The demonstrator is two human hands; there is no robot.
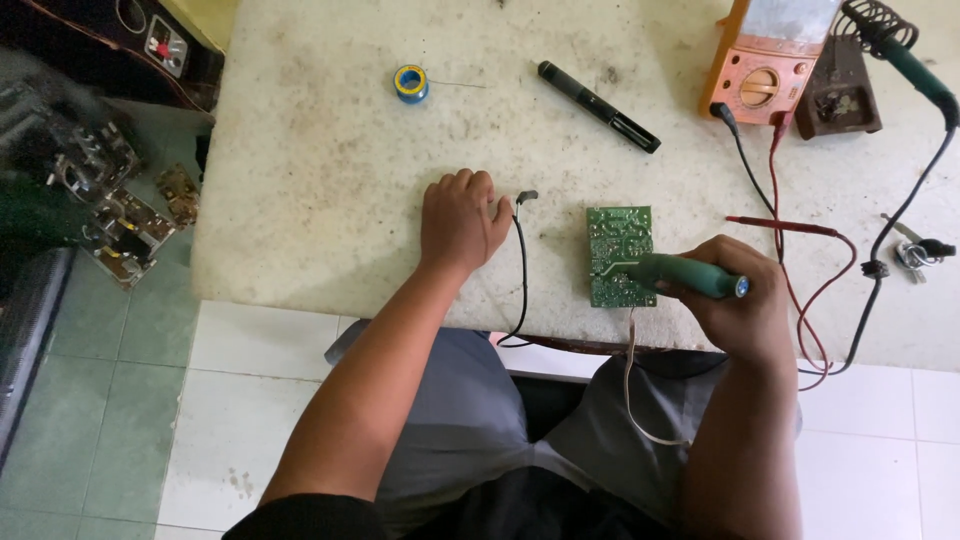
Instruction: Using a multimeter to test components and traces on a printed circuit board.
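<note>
While a green tool (690,276) is gripped by the right hand (735,300) against the board (618,255), soldering seems underway; left hand (460,222) rests clenched, empty, on the worktop (320,180).

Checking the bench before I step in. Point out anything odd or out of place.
Nothing looks damaged or spilled. The green circuit board lies close to the table edge, its white wire dangling over the lap. The red probe lead loops loosely off the edge too. The tabletop is stained and worn.
</note>
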